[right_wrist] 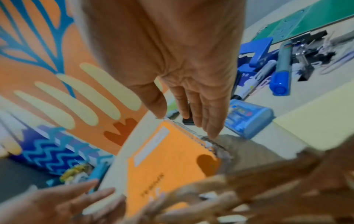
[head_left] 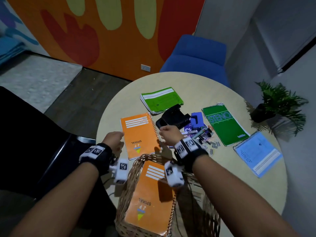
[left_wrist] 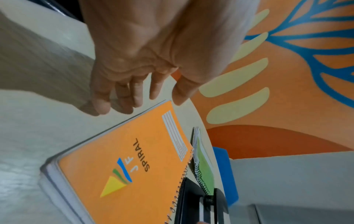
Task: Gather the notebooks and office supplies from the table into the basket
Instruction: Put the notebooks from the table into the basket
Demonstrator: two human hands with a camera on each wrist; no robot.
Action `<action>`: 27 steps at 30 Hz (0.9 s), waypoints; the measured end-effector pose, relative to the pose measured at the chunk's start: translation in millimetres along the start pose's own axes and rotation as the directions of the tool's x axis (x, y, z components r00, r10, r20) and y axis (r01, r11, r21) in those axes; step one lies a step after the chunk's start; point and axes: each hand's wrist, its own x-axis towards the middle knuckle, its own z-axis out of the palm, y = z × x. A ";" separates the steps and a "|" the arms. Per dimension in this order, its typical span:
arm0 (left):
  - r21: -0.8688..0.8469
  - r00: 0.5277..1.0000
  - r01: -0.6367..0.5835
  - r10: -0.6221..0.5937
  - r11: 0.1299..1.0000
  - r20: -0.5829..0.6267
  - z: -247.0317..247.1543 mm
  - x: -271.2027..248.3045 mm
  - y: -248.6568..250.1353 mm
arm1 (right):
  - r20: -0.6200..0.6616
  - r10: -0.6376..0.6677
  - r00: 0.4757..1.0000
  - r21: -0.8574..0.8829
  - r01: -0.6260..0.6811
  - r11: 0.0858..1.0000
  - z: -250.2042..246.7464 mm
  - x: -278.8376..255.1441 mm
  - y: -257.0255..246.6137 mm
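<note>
An orange spiral notebook (head_left: pixel 139 135) (left_wrist: pixel 118 159) (right_wrist: pixel 168 153) lies flat on the round table (head_left: pixel 196 82). My left hand (head_left: pixel 114 138) (left_wrist: pixel 141 104) hovers at its left edge with fingers straight and spread, holding nothing. My right hand (head_left: pixel 168 134) (right_wrist: pixel 185 121) reaches down at its spiral edge, fingers straight, nothing held. Whether either hand touches the notebook is unclear. Nearer to me the wicker basket (head_left: pixel 126 185) holds a second orange notebook (head_left: pixel 150 199).
Further back and to the right lie a light-green notebook (head_left: pixel 160 100), a black hole punch (head_left: pixel 172 118), a small blue punch (head_left: pixel 196 119), a green steno pad (head_left: pixel 225 125), a light-blue notepad (head_left: pixel 258 153) and loose clips and staples (head_left: pixel 205 139). A potted plant (head_left: pixel 277 103) stands right, a blue chair (head_left: pixel 196 53) behind.
</note>
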 end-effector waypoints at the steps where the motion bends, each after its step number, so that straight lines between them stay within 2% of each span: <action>1: -0.026 0.998 0.060 -0.060 0.998 0.000 -0.8 7.6 -2.7 | -0.003 0.072 0.997 -0.102 -0.072 0.992 4.6 15.0 0.1; 2: -0.035 0.995 0.097 -0.096 0.995 0.011 -1.0 11.7 -4.6 | 0.011 0.086 0.996 -0.285 -0.079 0.955 9.5 27.6 3.7; 4: -0.037 0.989 0.133 -0.130 0.990 0.073 0.7 15.0 -5.4 | 0.070 0.067 0.995 -0.669 -0.003 0.744 15.7 42.5 10.6; 5: -0.039 0.986 0.143 -0.138 0.989 0.094 1.7 16.2 -6.0 | 0.115 0.048 0.992 -0.706 0.048 0.707 17.7 51.8 16.3; 7: -0.083 0.984 0.164 -0.157 0.983 0.090 5.5 15.6 -5.3 | 0.103 0.128 0.986 -0.580 -0.045 0.813 21.9 59.8 25.5; 10: -0.147 0.983 0.178 -0.170 0.973 0.067 14.6 7.6 -3.2 | 0.055 0.103 0.993 -0.498 -0.062 0.865 25.3 65.4 33.5; 13: -0.139 0.992 0.114 -0.105 0.984 0.070 17.3 -6.5 4.9 | 0.048 -0.024 0.999 -0.401 0.041 0.915 24.0 58.1 22.7; 15: -0.135 0.999 0.006 -0.001 0.991 0.035 14.1 -14.9 16.7 | 0.069 -0.124 0.990 -0.302 0.139 0.943 17.7 37.5 5.7; 17: -0.099 0.991 -0.132 0.133 0.986 0.005 6.3 -27.4 29.6 | 0.119 -0.210 0.970 -0.126 0.225 0.966 6.6 7.1 -6.9; 20: -0.030 0.949 -0.284 0.286 0.958 0.133 -2.3 -60.7 38.6 | 0.174 -0.303 0.937 0.049 0.299 0.953 -15.4 -53.9 -11.0; 22: 0.051 0.906 -0.379 0.359 0.924 0.224 -1.9 -90.9 34.5 | 0.220 -0.316 0.923 0.133 0.292 0.947 -29.9 -92.7 -0.6; 25: 0.118 0.863 -0.430 0.368 0.895 0.346 -2.7 -120.8 9.8 | 0.323 -0.241 0.915 0.229 0.171 0.958 -38.6 -137.0 35.3; 27: 0.182 0.851 -0.446 0.352 0.877 0.390 -2.7 -132.9 -14.9 | 0.377 -0.167 0.911 0.229 0.083 0.970 -34.6 -155.8 70.8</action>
